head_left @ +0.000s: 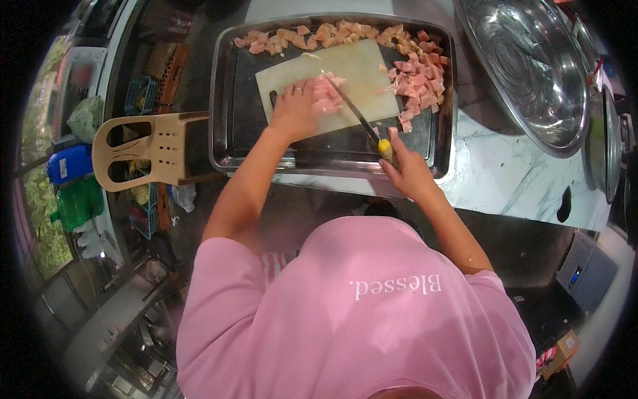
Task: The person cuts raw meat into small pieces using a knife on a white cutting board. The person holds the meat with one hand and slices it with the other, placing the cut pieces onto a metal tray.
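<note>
A pale cutting board point(362, 63) lies tilted inside a large dark metal tray point(232, 126). On the board is a pink piece of raw meat point(327, 100), with my left hand point(294, 110) resting on its left side, fingers stretched toward it. My right hand point(407, 169) grips the yellow handle of a knife point(362, 120); its dark blade slants up and left across the meat's right side. Diced raw meat point(419, 80) is heaped along the tray's right side, and more cubes point(325, 33) line the far edge. A small bit of meat sits near the knife handle.
A big shiny metal basin point(531, 60) stands right of the tray on the white marbled table point(492, 173). A beige plastic chair point(143, 149) is at the left. Beyond it are blue point(70, 164) and green containers point(78, 205).
</note>
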Demonstrator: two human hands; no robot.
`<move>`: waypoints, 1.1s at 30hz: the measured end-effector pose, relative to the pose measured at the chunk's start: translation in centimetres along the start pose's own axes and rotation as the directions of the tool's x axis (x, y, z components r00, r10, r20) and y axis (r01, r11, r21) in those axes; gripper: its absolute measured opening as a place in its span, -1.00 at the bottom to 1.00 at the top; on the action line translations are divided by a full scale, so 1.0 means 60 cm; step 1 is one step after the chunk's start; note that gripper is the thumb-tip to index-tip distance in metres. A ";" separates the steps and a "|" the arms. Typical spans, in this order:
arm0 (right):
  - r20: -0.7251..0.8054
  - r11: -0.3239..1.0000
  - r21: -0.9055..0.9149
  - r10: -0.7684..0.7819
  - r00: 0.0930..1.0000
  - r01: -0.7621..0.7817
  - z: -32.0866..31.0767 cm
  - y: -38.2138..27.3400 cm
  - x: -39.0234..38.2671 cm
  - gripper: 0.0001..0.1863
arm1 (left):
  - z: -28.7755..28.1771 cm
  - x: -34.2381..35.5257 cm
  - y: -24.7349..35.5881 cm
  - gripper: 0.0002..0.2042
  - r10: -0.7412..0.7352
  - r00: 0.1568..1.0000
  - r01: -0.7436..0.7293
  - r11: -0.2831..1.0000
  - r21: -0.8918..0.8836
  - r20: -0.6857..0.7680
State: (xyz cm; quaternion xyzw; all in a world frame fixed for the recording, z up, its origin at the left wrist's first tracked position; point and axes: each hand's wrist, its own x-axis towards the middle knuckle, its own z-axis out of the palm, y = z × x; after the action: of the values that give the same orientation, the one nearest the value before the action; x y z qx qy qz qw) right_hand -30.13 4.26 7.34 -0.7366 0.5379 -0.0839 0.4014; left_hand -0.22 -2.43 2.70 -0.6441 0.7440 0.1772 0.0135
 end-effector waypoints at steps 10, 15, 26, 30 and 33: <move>0.226 0.957 -0.290 0.035 0.973 0.033 -0.052 0.037 -0.048 -0.69 | -0.032 0.031 0.001 0.19 0.222 0.968 -0.216 0.974 -0.068 0.113; 0.141 0.978 -0.209 0.035 0.989 -0.005 -0.031 0.037 -0.040 -0.69 | -0.036 0.065 0.016 0.06 0.221 0.962 -0.209 0.974 -0.088 0.159; 0.092 0.981 -0.176 0.097 0.991 -0.079 -0.049 0.016 -0.067 -0.71 | -0.027 0.044 0.039 -0.06 0.101 0.995 -0.101 0.995 -0.001 0.004; 0.018 0.980 -0.128 0.154 0.988 -0.150 -0.059 0.011 -0.081 -0.71 | -0.019 0.056 0.044 -0.03 0.075 0.996 -0.079 0.994 0.070 0.054; -0.015 0.986 -0.044 0.161 0.987 -0.161 -0.042 0.004 -0.082 -0.61 | -0.017 0.044 0.040 -0.04 0.063 0.997 -0.063 0.998 0.012 -0.033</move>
State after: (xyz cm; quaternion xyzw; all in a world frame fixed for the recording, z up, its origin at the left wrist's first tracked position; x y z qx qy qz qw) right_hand -33.72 7.22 10.33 -0.6991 0.5996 -0.0431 0.3870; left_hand -2.76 -4.98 3.61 -0.6232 0.7650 0.1628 -0.0009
